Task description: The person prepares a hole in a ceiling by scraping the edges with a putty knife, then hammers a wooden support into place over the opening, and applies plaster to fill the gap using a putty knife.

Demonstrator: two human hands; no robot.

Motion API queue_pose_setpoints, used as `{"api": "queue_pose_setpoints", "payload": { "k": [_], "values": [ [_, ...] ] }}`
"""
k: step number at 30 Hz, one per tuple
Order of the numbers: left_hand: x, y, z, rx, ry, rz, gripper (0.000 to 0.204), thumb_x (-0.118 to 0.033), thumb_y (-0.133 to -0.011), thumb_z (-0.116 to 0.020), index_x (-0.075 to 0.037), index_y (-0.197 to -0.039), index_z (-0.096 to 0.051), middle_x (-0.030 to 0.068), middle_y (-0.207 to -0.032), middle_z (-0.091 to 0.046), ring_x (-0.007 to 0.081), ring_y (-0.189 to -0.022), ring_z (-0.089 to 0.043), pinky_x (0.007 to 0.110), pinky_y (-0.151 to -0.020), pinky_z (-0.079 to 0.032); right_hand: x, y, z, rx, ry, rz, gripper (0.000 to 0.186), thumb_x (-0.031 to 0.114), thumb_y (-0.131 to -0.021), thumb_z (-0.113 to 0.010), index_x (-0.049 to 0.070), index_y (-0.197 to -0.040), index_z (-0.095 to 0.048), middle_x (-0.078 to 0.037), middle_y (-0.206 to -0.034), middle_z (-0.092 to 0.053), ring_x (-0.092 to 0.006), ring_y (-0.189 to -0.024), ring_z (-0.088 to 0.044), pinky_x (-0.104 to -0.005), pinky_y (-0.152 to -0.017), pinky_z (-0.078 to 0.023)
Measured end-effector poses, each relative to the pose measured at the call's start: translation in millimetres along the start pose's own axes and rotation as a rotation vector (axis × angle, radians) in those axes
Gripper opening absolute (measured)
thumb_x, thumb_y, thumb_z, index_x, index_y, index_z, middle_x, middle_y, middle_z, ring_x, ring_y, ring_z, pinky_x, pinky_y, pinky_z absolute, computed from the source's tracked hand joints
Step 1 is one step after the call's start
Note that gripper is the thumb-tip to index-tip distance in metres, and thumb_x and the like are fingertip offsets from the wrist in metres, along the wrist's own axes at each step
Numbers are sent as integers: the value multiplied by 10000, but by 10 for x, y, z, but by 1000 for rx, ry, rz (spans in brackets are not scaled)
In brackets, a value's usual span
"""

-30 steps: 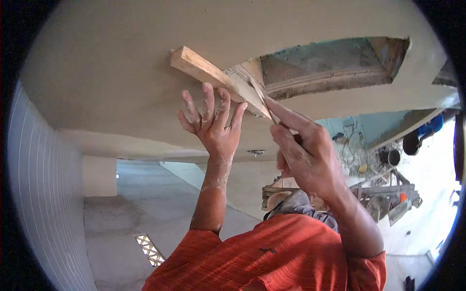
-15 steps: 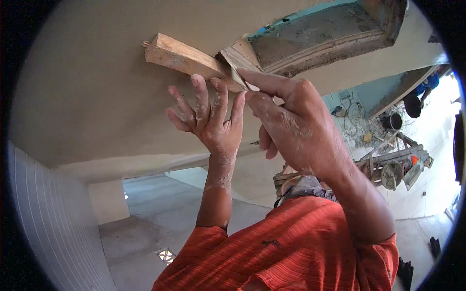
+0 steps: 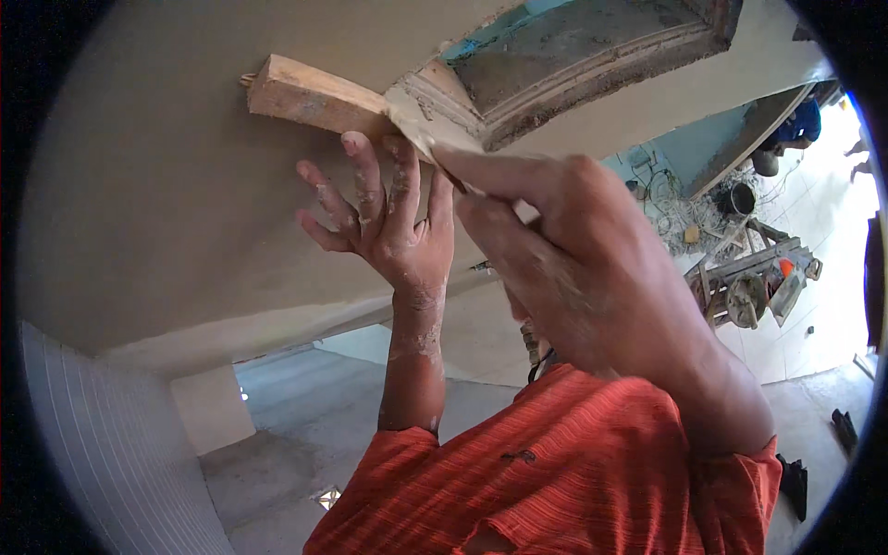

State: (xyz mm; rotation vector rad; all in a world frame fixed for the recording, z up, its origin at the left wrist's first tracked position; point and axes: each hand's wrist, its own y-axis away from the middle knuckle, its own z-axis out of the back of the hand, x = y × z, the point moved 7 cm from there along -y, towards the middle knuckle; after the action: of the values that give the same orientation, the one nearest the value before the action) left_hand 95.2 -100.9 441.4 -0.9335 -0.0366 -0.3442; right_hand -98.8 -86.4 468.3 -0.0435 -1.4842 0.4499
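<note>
A squared length of wood (image 3: 319, 94) lies against the plastered wall surface, its right end meeting the corner of a moulded opening (image 3: 592, 74). My left hand (image 3: 407, 240) is spread below the wood, fingers apart and plaster-smeared, with the upper fingertips at its lower side. My right hand (image 3: 606, 259) grips a small trowel (image 3: 413, 130). Its thin blade, coated with pale plaster, reaches the wood's right end and the edge of the opening. The trowel's handle is hidden in the fist, and motion slightly blurs this hand.
Smooth grey-brown plaster (image 3: 185, 185) surrounds the wood. A ribbed panel (image 3: 111, 425) runs along the lower left. To the right are a wooden trestle (image 3: 749, 268), a dark bucket (image 3: 740, 198), tangled wire and rubble. Another person in blue (image 3: 800, 125) is at the far right.
My right hand has moved slightly left with the trowel, whose blade now overlaps the wood's right end. My left hand stays spread beneath the wood. The whole view has shifted a little.
</note>
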Motion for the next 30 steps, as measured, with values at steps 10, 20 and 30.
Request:
{"api": "queue_pose_setpoints", "payload": {
  "k": [10,20,30],
  "values": [
    [-84,-54,-3,47,-83,35,581,-480,-805,-868,-304,-1334,-702,14,-1630,-436,431,-1574,-181,627,-1222,80,-206,-235,108,-110,91,80,359,201,-999,-554,-22,-1273,-618,-78,-590,-592,-158,-531,-616,-322,-531,-516],
    [-49,-34,-23,51,-25,44,581,-299,-820,-857,-314,-1372,-676,-2,-1634,-431,434,-1579,-162,628,-1222,85,8,-391,-165,8,470,363,169,152,-869,-632,4,-926,-689,-141,-720,-660,-283,-692,-672,-401,-649,-563],
    [-32,-36,-4,57,-28,42,586,-360,-806,-879,-308,-1358,-690,-6,-1626,-440,429,-1580,-164,636,-1217,96,27,-196,-51,41,456,355,142,141,-831,-653,13,-834,-713,-152,-773,-673,-314,-733,-687,-419,-665,-575]
  ]
}}
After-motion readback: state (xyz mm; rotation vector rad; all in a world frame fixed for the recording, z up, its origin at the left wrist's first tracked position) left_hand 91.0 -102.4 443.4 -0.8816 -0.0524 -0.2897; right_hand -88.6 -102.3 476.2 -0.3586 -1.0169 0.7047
